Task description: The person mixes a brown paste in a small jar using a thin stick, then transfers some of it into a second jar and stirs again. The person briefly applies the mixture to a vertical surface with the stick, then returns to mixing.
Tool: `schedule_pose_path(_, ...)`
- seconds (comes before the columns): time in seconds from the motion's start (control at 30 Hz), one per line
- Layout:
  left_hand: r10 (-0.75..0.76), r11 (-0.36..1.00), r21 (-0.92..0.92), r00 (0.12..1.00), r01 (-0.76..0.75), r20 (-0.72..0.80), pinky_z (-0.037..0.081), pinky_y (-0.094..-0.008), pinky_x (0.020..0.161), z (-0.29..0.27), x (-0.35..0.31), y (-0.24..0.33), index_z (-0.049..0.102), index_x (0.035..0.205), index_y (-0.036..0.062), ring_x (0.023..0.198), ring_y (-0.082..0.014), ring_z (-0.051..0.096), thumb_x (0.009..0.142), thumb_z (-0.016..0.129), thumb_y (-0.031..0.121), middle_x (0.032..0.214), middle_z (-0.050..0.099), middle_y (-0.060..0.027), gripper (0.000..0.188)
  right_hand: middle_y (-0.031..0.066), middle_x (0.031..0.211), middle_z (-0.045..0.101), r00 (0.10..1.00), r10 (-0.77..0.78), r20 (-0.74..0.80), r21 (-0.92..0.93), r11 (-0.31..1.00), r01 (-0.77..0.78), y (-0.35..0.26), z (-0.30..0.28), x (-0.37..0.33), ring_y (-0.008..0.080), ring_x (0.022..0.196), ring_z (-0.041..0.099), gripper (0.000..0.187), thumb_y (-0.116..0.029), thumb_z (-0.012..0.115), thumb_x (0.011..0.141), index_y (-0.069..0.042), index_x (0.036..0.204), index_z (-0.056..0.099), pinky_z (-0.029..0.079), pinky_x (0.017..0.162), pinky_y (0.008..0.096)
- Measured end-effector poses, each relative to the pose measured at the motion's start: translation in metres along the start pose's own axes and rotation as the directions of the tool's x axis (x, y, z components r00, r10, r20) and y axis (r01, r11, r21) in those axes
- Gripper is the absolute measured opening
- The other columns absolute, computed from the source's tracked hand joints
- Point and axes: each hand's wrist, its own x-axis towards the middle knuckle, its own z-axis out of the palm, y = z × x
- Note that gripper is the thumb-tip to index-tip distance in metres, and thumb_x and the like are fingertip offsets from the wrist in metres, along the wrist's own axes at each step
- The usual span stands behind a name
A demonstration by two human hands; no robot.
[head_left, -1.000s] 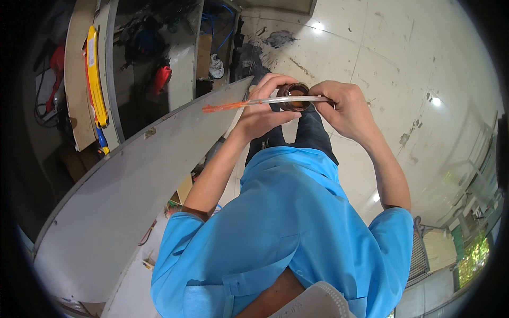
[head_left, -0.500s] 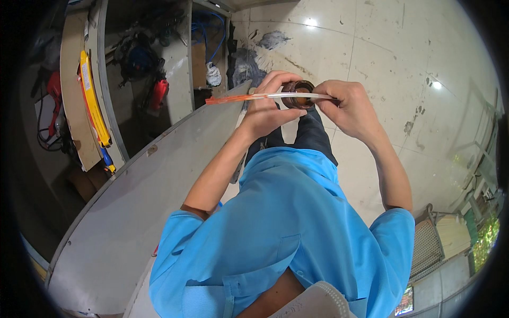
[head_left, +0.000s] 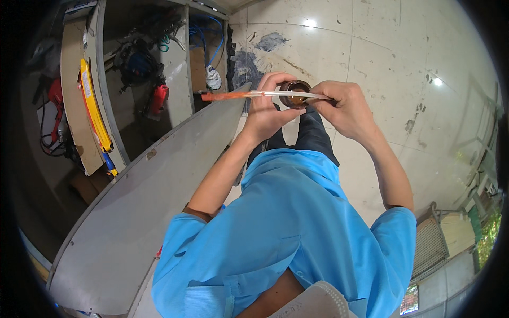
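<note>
My left hand (head_left: 262, 116) is wrapped round a brown glass jar (head_left: 287, 100), its open mouth facing up. The jar has a dark rim and an amber inside; what it contains I cannot make out. My right hand (head_left: 345, 107) pinches one end of a long thin stick (head_left: 228, 96), beside the jar's right edge. The stick lies level across the jar mouth and over my left fingers. It is pale toward my right hand and orange-red at its far left end. Its exact kind does not show.
A grey-topped bench (head_left: 143, 212) runs along my left. Behind it, open cabinet shelves hold a yellow box (head_left: 94, 106), a red bottle-like item (head_left: 159, 99), a red tool (head_left: 55, 100) and blue cable (head_left: 217, 42). The tiled floor (head_left: 392, 63) is stained. A woven-backed chair (head_left: 430, 246) stands at lower right.
The jar and the stick have shifted very slightly to the left, and the jar mouth faces me a little more. Both hands keep their hold.
</note>
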Motion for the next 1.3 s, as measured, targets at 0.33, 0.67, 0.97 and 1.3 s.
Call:
schedule_pose_path(0.33,-0.013,0.996,0.083,1.000,0.015,-0.020,0.049,-0.0402,0.104,0.010,-0.006,0.000,0.064,0.125,0.0061,0.120,-0.0286,0.060,0.066,0.096,0.013,0.126,0.061,-0.0118,0.068,0.0154,0.088,0.073,0.978,-0.162,-0.134,0.033,0.985,0.168,0.006,0.005,0.002,0.0340,0.076,0.072,0.011,-0.001,0.069,0.086,-0.001,0.095,0.075,0.056,0.069,0.0416)
schedule_pose_path(0.67,0.032,0.998,0.056,0.995,-0.027,-0.096,0.050,-0.0388,0.103,0.011,-0.007,-0.006,0.062,0.127,0.0051,0.118,-0.0269,0.061,0.066,0.095,0.007,0.124,0.061,-0.0110,0.069,0.0151,0.089,0.074,0.972,-0.168,-0.162,-0.033,0.986,0.165,0.003,0.011,0.003,0.0341,0.077,0.072,0.013,-0.001,0.069,0.085,-0.001,0.096,0.076,0.056,0.069,0.0412)
schedule_pose_path(0.97,-0.072,0.990,-0.123,0.995,0.064,-0.065,0.054,-0.0332,0.099,0.014,-0.010,-0.015,0.054,0.135,0.0069,0.111,-0.0179,0.062,0.074,0.093,0.001,0.127,0.060,-0.0074,0.073,0.0152,0.090,0.075,0.980,-0.177,-0.092,-0.022,0.984,0.176,-0.001,0.015,0.005,0.0348,0.080,0.073,0.014,0.000,0.069,0.085,-0.002,0.097,0.076,0.058,0.070,0.0426)
schedule_pose_path(1.3,-0.093,0.942,-0.331,0.993,0.064,-0.074,0.057,-0.0360,0.096,0.019,-0.007,-0.015,0.049,0.134,0.0043,0.114,-0.0225,0.067,0.075,0.093,0.004,0.126,0.063,-0.0131,0.073,0.0151,0.088,0.074,0.970,-0.193,-0.150,0.104,0.972,0.210,-0.003,0.021,0.006,0.0357,0.080,0.073,0.014,0.000,0.067,0.085,-0.002,0.095,0.076,0.057,0.070,0.0443)
